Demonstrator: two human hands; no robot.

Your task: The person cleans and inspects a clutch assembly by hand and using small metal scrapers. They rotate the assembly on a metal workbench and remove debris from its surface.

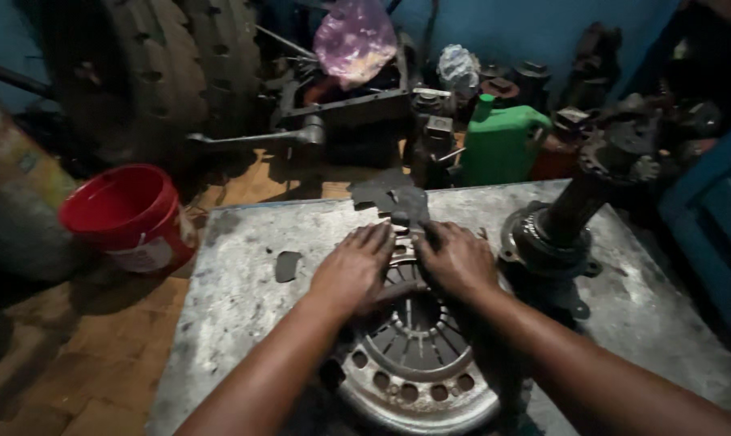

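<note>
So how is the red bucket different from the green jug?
The red bucket is round and open-topped; the green jug is boxy with a capped neck. The bucket sits on the floor left of the metal table; the jug stands behind the table among dark machine parts. Both stand upright, away from the hands.

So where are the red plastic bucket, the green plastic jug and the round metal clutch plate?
Red plastic bucket (123,211), head view, front wall.
Green plastic jug (498,145), head view, body.
Round metal clutch plate (418,379), head view, holed rim.

Both hands (406,266) on clutch plate (418,363)
</note>
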